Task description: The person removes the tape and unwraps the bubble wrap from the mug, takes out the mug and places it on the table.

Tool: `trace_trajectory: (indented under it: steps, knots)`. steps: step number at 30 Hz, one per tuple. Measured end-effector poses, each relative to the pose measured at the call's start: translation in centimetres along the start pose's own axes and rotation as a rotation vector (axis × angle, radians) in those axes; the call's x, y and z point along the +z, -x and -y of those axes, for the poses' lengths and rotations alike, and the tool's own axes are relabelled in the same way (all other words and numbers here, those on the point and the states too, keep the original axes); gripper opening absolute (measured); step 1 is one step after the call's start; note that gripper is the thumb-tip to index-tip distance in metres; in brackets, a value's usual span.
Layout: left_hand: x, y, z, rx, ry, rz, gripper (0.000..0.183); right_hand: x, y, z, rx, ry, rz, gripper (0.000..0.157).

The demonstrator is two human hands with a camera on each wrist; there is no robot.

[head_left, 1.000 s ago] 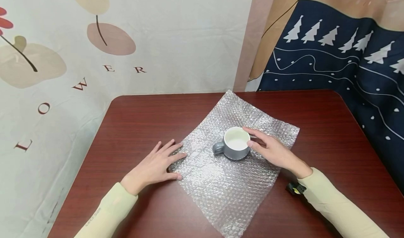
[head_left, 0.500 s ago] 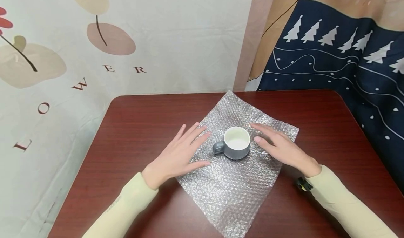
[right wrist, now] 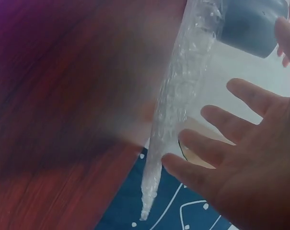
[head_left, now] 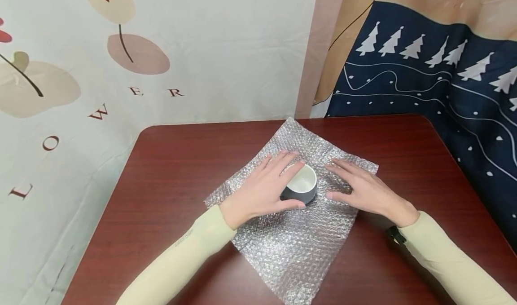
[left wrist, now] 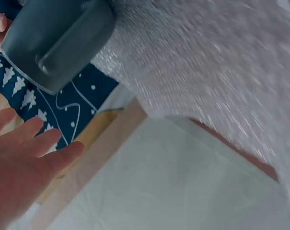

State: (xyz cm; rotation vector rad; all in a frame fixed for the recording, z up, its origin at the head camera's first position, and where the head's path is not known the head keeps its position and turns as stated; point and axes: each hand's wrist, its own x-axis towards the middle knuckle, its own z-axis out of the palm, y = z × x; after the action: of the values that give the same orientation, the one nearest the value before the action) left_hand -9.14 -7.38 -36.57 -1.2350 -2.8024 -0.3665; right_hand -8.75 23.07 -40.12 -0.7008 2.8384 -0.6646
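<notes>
A dark grey mug (head_left: 304, 184) with a pale inside stands upright on a sheet of bubble wrap (head_left: 291, 251) in the head view. My left hand (head_left: 266, 188), fingers spread, is over the mug's left side and hides its handle there; the handle shows on the mug (left wrist: 63, 43) in the left wrist view. To the mug's right, my right hand (head_left: 361, 188) has its fingers extended toward it, with a gap between. Spread fingers also appear on the right hand (right wrist: 231, 143) in the right wrist view, beside the edge of the wrap. Neither hand grips anything.
The wrap lies diagonally on a dark red wooden table (head_left: 169, 170), one corner reaching the far edge. Behind hangs a pale printed curtain (head_left: 234, 53), with a navy cloth of white trees (head_left: 404, 80) at the right. A black band (head_left: 396, 235) sits at the right wrist.
My left hand has left the wrap's left corner and moved right to the mug. My right hand has let go of the mug's rim and drawn back slightly right. The mug stays put.
</notes>
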Motion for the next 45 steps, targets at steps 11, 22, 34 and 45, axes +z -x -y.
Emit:
trace_trajectory:
  steps: [11,22,34,45]
  knots:
    - [1.6,-2.4,-1.1,-0.086,-0.037,0.118,0.105,0.3,0.3,-0.6,0.009,0.011,0.104,0.093]
    - [2.6,-2.7,-1.0,-0.120,0.020,0.125,0.107,0.7,0.4,-1.0,0.038,-0.001,0.207,0.097]
    - [3.2,-2.8,-0.6,-0.143,0.094,0.084,0.097,1.5,0.8,-1.0,0.022,0.009,0.201,0.092]
    - [1.5,-1.5,-0.6,-0.284,0.240,-0.080,0.092,1.5,0.9,-1.1,0.052,0.009,0.225,0.092]
